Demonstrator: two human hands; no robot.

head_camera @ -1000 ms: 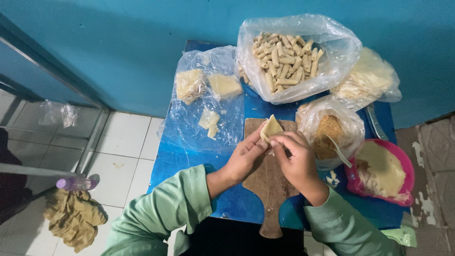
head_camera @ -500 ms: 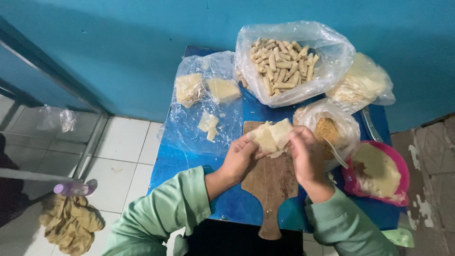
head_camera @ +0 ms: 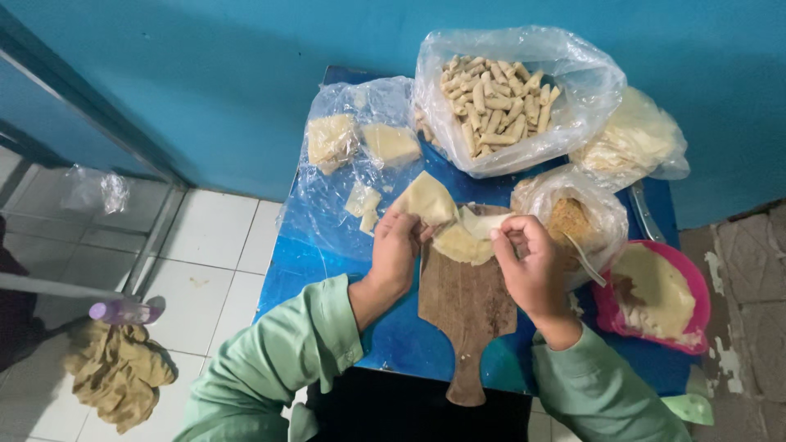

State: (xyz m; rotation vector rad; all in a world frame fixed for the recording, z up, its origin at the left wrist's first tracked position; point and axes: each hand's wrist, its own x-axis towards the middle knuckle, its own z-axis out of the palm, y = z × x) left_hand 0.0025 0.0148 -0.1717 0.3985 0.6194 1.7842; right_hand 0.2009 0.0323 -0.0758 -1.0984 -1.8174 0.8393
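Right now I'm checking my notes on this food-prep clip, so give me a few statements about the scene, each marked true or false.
1. Both hands, the left hand and the right hand, hold thin pale dough sheets. True.
2. The sheets are held over a wooden cutting board. True.
3. The board lies on a red table. False: the table is blue.
4. The clear bag at the back holds many small rolled pieces. True.
5. The pink bowl sits left of the board. False: it sits to the right.
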